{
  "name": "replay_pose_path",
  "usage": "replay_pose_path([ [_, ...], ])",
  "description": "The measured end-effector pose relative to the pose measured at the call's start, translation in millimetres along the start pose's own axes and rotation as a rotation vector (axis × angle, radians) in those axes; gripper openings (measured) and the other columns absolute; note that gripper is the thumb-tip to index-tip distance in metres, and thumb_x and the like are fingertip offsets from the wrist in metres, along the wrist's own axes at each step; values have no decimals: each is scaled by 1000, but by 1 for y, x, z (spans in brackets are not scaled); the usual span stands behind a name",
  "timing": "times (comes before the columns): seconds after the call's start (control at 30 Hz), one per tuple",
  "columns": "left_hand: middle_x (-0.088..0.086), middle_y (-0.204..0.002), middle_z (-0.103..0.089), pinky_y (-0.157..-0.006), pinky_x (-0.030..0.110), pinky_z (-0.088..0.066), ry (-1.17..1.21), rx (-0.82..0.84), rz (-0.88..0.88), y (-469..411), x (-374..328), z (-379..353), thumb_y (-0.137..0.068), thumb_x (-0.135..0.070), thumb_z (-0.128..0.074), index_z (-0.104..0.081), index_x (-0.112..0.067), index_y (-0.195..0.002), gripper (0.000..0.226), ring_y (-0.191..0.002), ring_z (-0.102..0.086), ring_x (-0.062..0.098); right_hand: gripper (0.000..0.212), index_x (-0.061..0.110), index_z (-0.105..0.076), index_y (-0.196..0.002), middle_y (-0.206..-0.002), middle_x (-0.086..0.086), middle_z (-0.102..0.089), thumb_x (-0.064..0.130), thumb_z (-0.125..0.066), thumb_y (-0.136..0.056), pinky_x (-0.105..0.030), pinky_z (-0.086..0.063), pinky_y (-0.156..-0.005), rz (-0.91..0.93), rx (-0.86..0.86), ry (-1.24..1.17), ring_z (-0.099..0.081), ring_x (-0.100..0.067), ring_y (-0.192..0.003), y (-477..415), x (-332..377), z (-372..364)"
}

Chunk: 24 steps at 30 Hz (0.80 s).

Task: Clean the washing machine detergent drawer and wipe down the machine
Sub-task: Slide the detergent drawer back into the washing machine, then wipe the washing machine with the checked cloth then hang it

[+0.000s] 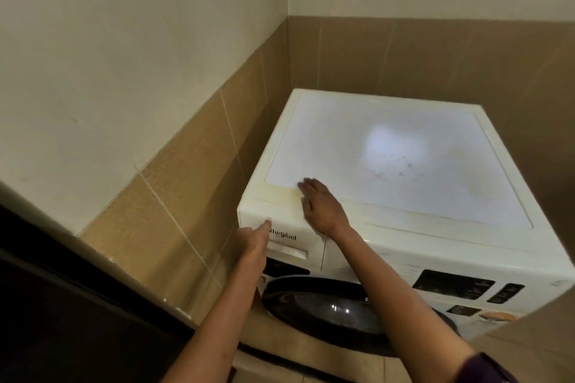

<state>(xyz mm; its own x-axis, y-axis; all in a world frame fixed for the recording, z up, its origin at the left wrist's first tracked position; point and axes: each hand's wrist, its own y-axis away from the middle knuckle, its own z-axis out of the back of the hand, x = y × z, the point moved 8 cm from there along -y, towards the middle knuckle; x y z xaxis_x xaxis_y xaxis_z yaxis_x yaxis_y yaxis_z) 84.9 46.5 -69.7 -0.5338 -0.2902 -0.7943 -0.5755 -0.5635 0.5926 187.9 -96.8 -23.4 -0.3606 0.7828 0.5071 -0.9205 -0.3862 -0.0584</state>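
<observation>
A white front-loading washing machine (pixel 404 146) stands in a tiled corner, its top dusty and stained. The detergent drawer (pixel 289 242) sits shut at the upper left of the front panel, with a brand name printed on it. My left hand (pixel 253 241) is at the drawer's left end, thumb raised against the panel and fingers curled near the drawer's recess. My right hand (pixel 320 205) lies flat, palm down, on the front left edge of the machine's top. Neither hand holds a cloth or tool.
The dark round door (pixel 326 305) is closed below the drawer. A dark display and buttons (pixel 454 284) sit on the right of the front panel. Tiled walls (pixel 193 171) close in on the left and behind. A dark surface (pixel 62 305) fills the lower left.
</observation>
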Motion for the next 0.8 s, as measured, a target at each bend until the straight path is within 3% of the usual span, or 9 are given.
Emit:
replay_pose_path([
  [0.1, 22, -112, -63, -81, 37, -48, -116, -18, -246, 26, -50, 4, -84, -20, -66, -58, -8, -89, 15, -87, -58, 31, 41, 15, -47, -135, -145, -5, -40, 12, -44, -95, -29, -33, -105, -12, -110, -118, -35, -21, -134, 5, 3, 39],
  [0.17, 20, -108, -64, -88, 41, -49, -135, 28, -332, 48, -78, -8, -86, -22, -64, -54, -16, -80, 14, -84, -55, 29, 34, 15, -55, -128, -135, -5, -49, 11, -46, -95, -24, -35, -96, -15, -204, -197, -43, -22, -126, 13, 7, 74],
  [0.3, 5, -91, -60, -86, 37, -49, -152, 210, -590, 121, -142, -59, -88, -21, -62, -58, -14, -91, 9, -97, -59, 32, 29, 16, -63, -116, -119, -6, -57, 7, -47, -93, -18, -34, -85, -49, -361, -279, -51, -20, -114, 42, -4, 172],
  [0.5, 0, -83, -59, -59, 14, -40, -271, 324, -984, 249, -225, -153, -87, -18, -62, -60, -10, -91, 9, -72, -53, 10, 26, 15, -69, -106, -104, -5, -61, 7, -48, -92, -23, -40, -78, -114, -574, -207, -56, -17, -99, 97, -46, 330],
  [0.6, -1, -74, -55, -62, 22, -40, -260, 429, -1165, 334, -257, -226, -84, -11, -63, -57, -13, -84, 7, -63, -48, 5, 28, 11, -71, -102, -100, -12, -67, 3, -50, -87, -34, -47, -89, -105, -694, -127, -57, -26, -100, 137, -78, 428],
  [0.67, 2, -78, -58, -69, 26, -43, -282, 429, -1247, 366, -273, -260, -83, -9, -64, -57, -15, -84, 10, -67, -52, 12, 28, 9, -72, -102, -101, -12, -67, 1, -51, -86, -27, -43, -89, -100, -742, -98, -58, -28, -102, 155, -88, 471],
  [0.73, 3, -78, -59, -71, 29, -46, -286, 469, -1334, 424, -278, -326, -81, -10, -66, -60, -15, -85, 8, -70, -54, 16, 28, 11, -72, -102, -100, -10, -64, 2, -50, -87, -18, -37, -80, -152, -792, -81, -59, -23, -96, 195, -131, 535],
  [0.8, 3, -77, -60, -70, 27, -44, -304, 517, -1391, 481, -283, -387, -81, -11, -66, -63, -10, -88, 8, -70, -54, 16, 28, 14, -72, -102, -101, -8, -62, 5, -50, -88, -18, -38, -80, -198, -866, -18, -59, -19, -95, 230, -178, 601],
])
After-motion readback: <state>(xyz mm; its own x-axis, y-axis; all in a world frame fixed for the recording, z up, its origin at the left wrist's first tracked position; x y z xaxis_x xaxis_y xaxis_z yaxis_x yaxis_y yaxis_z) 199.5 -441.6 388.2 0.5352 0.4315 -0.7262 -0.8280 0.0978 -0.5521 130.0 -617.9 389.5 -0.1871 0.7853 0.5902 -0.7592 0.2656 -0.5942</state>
